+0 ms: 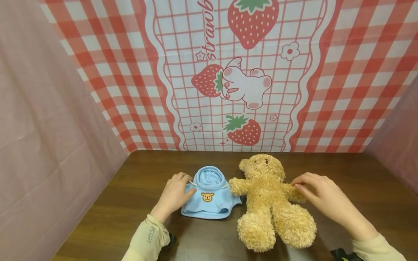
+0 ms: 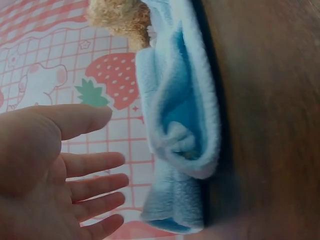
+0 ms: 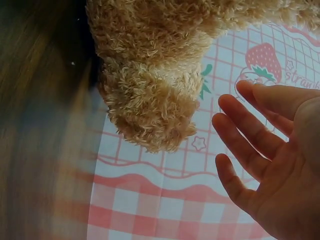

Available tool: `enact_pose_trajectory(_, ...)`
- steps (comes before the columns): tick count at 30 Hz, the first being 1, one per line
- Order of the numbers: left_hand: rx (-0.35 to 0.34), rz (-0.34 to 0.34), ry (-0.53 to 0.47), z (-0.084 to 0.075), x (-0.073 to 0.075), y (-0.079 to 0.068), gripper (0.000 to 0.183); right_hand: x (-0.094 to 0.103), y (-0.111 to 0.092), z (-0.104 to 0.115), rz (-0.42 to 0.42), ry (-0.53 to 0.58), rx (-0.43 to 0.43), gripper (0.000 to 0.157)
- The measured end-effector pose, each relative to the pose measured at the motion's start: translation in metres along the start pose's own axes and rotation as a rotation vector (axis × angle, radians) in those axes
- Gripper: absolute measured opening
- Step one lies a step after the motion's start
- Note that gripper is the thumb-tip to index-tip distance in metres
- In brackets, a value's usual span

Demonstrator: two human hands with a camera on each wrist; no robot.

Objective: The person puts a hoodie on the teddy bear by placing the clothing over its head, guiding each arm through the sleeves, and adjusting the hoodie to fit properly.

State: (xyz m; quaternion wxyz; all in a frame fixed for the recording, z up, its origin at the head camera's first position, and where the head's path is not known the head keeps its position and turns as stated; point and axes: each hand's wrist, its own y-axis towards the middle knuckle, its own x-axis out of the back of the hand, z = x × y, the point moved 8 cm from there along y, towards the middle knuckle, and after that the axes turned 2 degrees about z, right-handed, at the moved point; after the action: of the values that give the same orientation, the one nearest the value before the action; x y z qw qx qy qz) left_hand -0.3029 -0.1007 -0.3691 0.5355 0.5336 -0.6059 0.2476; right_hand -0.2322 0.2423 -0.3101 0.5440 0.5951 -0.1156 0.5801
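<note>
A light blue doll-size hoodie [image 1: 213, 203] with a bear-face patch and white cords lies on the table, its hood toward the back. Beside it on the right, a curly tan teddy bear [image 1: 266, 195] lies on its back, legs toward me. My left hand [image 1: 174, 194] hovers by the hoodie's left sleeve; in the left wrist view its fingers are straight and apart from the cloth [image 2: 192, 90]. My right hand [image 1: 321, 192] is over the bear's arm on the right side. In the right wrist view, its relaxed fingers [image 3: 245, 130] stand off from the bear's arm [image 3: 150, 110].
The dark wooden table [image 1: 111, 217] ends at a fabric backdrop [image 1: 228, 119] with strawberries and red checks. Pinkish cloth [image 1: 58, 127] hangs along the left side, and more cloth [image 1: 395, 134] on the right.
</note>
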Motion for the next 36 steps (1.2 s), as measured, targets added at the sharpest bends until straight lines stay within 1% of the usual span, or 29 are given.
enact_pose_trajectory(3,-0.002,0.025,-0.030,0.003,-0.005,0.003,0.044,-0.001,0.002,0.001,0.010,0.019,0.003,0.014)
enact_pose_trajectory(7,0.025,0.083,-0.039,0.009,-0.014,0.007,0.056,-0.003,0.004,0.003,0.034,0.041,0.006,0.019)
enact_pose_trajectory(10,0.031,0.111,-0.034,0.011,-0.019,0.009,0.057,-0.007,0.008,0.004,0.062,0.057,0.004,0.020)
enact_pose_trajectory(16,0.034,0.164,-0.031,0.011,-0.027,0.014,0.055,-0.020,0.019,0.007,0.150,0.090,0.001,0.020)
enact_pose_trajectory(19,0.044,0.191,-0.040,0.011,-0.031,0.015,0.053,-0.026,0.024,0.010,0.165,0.079,0.028,0.021)
enact_pose_trajectory(23,0.075,0.233,-0.022,0.015,-0.035,0.015,0.052,-0.032,0.029,0.012,0.170,0.089,0.060,0.023)
enact_pose_trajectory(26,0.096,0.252,-0.017,0.018,-0.038,0.015,0.054,-0.035,0.033,0.011,0.176,0.109,0.058,0.025)
enact_pose_trajectory(29,0.101,0.241,-0.041,0.020,-0.039,0.018,0.053,-0.039,0.037,0.009,0.191,0.109,0.054,0.026)
enact_pose_trajectory(31,0.098,0.213,-0.069,0.021,-0.039,0.020,0.050,-0.042,0.040,0.009,0.202,0.116,0.054,0.027)
enact_pose_trajectory(35,0.110,0.151,-0.155,0.026,-0.035,0.024,0.043,-0.049,0.045,0.010,0.224,0.130,0.057,0.027)
enact_pose_trajectory(36,0.127,0.147,-0.188,0.028,-0.035,0.025,0.043,-0.051,0.046,0.010,0.232,0.135,0.058,0.027)
